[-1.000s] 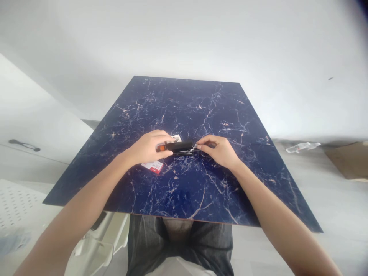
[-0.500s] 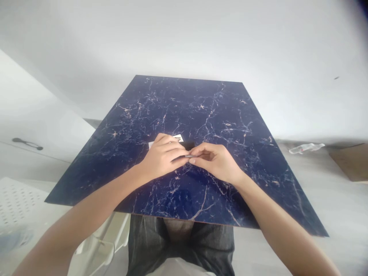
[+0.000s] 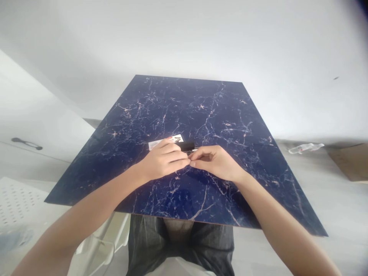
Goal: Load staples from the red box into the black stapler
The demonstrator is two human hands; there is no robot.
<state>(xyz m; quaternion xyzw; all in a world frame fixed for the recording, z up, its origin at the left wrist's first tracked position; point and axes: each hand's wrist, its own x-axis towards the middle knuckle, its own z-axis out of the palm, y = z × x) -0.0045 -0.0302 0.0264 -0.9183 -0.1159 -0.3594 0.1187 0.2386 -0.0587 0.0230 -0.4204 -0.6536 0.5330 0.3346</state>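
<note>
My left hand (image 3: 167, 159) and my right hand (image 3: 215, 163) meet at the fingertips over the table. Thumb and forefinger of the right hand are pinched together against the left fingertips; whatever lies between them is too small and hidden to name. The left fingers are closed, bent over with the palm out of sight. Just beyond the fingertips lies a black cylindrical object (image 3: 187, 146), its left end covered by the left hand. Behind the left knuckles a white printed card (image 3: 155, 144) shows in part. Thin light-coloured bits (image 3: 196, 148) peek out beside the black object.
The dark blue marble-patterned table (image 3: 184, 107) stands against a pale wall. On the floor to the right are a clear plastic bottle (image 3: 301, 148) and a cardboard box (image 3: 352, 161). A pale chair or stool (image 3: 100, 249) is at the lower left.
Both hands have shifted slightly, uncovering more of the card and the black object. The small grey metallic piece seen between the fingertips before is now hidden.
</note>
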